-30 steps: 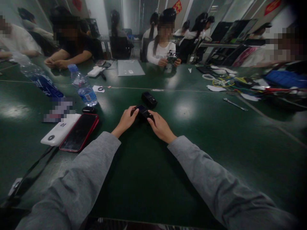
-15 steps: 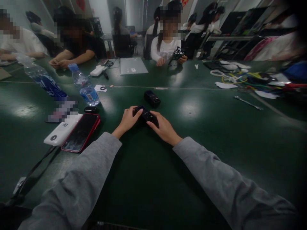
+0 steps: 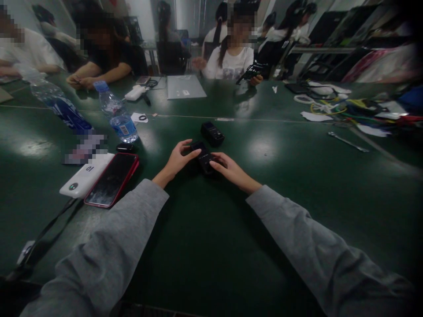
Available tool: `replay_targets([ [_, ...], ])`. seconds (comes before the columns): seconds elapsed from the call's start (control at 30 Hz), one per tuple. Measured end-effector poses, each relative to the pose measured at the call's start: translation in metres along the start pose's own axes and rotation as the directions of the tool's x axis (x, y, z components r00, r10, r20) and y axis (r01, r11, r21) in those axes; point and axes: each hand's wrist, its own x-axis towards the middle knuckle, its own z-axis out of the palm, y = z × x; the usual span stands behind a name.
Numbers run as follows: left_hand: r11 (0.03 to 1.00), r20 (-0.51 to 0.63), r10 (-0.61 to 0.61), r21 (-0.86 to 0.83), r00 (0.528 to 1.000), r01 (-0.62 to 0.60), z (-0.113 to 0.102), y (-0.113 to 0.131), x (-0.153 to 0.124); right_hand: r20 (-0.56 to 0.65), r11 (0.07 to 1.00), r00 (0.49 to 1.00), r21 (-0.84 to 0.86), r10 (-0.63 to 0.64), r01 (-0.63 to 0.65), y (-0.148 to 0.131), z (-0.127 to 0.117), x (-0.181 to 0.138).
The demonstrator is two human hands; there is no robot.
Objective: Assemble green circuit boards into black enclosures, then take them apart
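— Your left hand (image 3: pixel 176 159) and right hand (image 3: pixel 231 171) each close their fingertips on one end of the small black device (image 3: pixel 204 157), steadying it low at the counter (image 3: pixel 205 246).
— And beyond?
— A second black device (image 3: pixel 212 133) lies loose just past it, within reach.

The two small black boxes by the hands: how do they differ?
The nearer black box is held between the left hand and right hand; the farther black box lies untouched on the green table. The nearer one is partly covered by fingers; the farther shows whole. Both are small, dark and blocky.
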Motion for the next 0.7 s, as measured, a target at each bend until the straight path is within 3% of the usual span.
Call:
replay_targets([
  [0.4,1.0,0.111,0.023,0.019,0.994,-0.025,-0.007,-0.002,0.0,-0.01,0.976,0.991,0.174,0.136,-0.133,-0.013,0.0,0.002],
  [0.6,0.996,0.17,0.046,0.061,0.984,-0.057,-0.005,-0.007,0.001,-0.094,0.965,0.991,0.253,0.095,-0.069,-0.008,0.001,0.0],
  [0.7,0.989,0.204,0.001,0.142,0.979,-0.03,-0.005,-0.009,0.002,-0.128,0.961,0.989,0.274,0.072,-0.034,-0.007,0.002,0.0],
])
